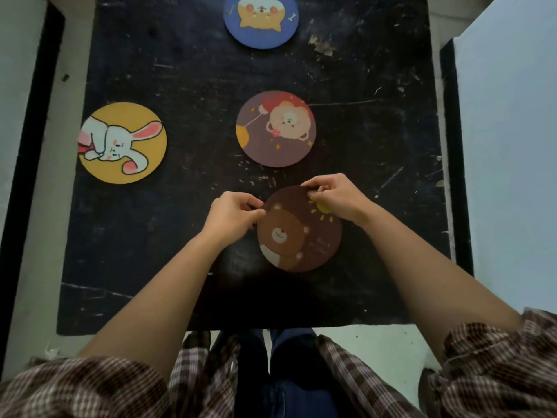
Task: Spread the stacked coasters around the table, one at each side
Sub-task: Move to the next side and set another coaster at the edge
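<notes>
Blue coaster (261, 21) at the far side: far rim cut off by the picture's top edge. Brown bear coaster (298, 233): far rim partly covered by the fingers of both hands; small print on its right half too blurred to read. Elbows hidden under plaid sleeves (90, 387).

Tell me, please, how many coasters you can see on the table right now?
4. The blue coaster lies at the far edge, the yellow rabbit coaster at the left, the purple coaster in the middle, and the brown bear coaster nearest, pinched by both hands. More could hide beneath.
</notes>
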